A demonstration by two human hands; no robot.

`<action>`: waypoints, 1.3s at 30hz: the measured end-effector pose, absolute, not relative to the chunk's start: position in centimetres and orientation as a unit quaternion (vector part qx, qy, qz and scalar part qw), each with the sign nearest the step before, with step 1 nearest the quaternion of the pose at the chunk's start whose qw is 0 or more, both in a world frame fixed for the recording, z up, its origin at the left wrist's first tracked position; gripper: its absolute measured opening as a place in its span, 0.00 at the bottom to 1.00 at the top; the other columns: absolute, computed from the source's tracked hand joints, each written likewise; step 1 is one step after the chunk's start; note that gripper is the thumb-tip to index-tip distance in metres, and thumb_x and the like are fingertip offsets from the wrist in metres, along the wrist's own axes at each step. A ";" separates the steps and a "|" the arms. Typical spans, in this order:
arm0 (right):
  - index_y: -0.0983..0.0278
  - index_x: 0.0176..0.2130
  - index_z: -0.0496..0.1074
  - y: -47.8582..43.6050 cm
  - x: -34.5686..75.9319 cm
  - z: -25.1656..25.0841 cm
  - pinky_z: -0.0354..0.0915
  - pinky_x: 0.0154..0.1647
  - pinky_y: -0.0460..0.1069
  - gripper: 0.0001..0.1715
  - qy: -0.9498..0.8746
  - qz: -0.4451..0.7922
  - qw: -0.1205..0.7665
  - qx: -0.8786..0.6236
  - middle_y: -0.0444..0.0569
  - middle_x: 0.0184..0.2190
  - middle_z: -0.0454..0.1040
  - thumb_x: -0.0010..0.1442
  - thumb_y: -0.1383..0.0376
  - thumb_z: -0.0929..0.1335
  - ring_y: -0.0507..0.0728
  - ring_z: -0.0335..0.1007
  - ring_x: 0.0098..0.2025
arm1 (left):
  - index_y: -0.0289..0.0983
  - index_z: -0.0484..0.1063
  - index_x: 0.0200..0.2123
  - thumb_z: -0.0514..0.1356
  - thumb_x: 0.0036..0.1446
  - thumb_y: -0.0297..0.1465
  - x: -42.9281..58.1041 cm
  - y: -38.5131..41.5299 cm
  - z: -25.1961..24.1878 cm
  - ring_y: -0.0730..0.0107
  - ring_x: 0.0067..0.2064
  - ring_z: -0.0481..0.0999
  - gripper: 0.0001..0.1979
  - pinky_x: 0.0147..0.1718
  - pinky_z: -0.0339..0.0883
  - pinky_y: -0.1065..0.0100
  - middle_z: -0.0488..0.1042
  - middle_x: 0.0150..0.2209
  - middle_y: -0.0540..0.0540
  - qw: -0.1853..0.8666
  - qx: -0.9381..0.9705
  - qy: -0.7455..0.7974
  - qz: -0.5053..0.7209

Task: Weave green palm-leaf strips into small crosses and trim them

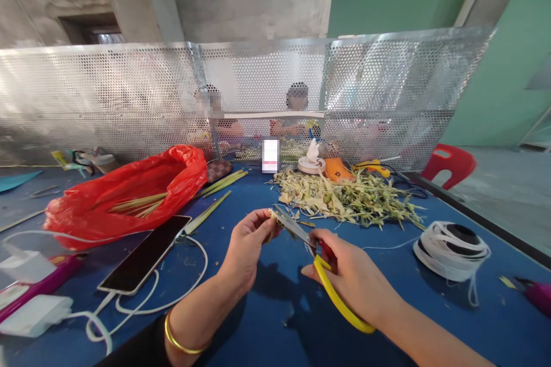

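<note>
Over the middle of the blue table (241,332), my right hand (350,275) grips a pair of scissors (340,298) with yellow handles. The metal blades reach up and left to the fingertips of my left hand (247,249). Between the thumb and fingers of that hand is a small piece of greenish plant strip (272,234), mostly hidden by the fingers. Beyond both hands, to the right, spreads a heap of pale green plant scraps (348,198). Longer leaf strips (209,212) lie beyond my left hand.
At left, a red plastic bag (124,200) holds more strips. A phone (146,255) with a white cable lies nearer, beside white chargers (37,315). A spool of white cord (451,252) sits at right. Behind stands a perforated metal screen (267,69), with two people beyond it.
</note>
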State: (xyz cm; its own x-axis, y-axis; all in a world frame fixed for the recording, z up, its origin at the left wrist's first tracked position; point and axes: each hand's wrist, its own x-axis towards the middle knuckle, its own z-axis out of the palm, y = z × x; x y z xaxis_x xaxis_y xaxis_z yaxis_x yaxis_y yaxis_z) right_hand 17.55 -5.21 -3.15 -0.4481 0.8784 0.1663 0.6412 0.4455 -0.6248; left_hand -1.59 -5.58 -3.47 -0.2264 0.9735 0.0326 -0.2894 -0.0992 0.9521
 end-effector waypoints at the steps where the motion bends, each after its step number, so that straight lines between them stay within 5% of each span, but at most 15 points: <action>1: 0.58 0.38 0.64 -5.2 17.5 -3.1 0.54 0.23 0.46 0.14 -0.817 0.244 0.239 -0.464 0.40 0.22 0.63 0.54 0.55 0.67 0.53 0.60 0.24 | 0.34 0.71 0.31 0.65 0.48 0.34 -1.6 -5.6 -3.5 0.75 0.30 0.70 0.10 0.36 0.63 0.71 0.74 0.28 0.49 0.499 0.380 0.450 0.636; 21: 0.59 0.42 0.68 -5.1 17.7 -3.0 0.55 0.25 0.46 0.16 -0.832 0.234 0.253 -0.435 0.42 0.26 0.66 0.55 0.55 0.68 0.52 0.60 0.24 | 0.34 0.74 0.30 0.66 0.48 0.33 -1.7 -5.7 -3.6 0.73 0.32 0.73 0.08 0.37 0.65 0.70 0.75 0.28 0.48 0.557 0.389 0.429 0.595; 39: 0.58 0.46 0.69 -5.2 17.7 -3.7 0.62 0.28 0.47 0.17 -0.803 0.312 0.289 -0.417 0.44 0.28 0.75 0.56 0.58 0.66 0.55 0.70 0.27 | 0.34 0.75 0.31 0.69 0.43 0.33 -1.4 -5.7 -3.3 0.78 0.30 0.72 0.12 0.36 0.68 0.74 0.75 0.30 0.49 0.584 0.339 0.411 0.613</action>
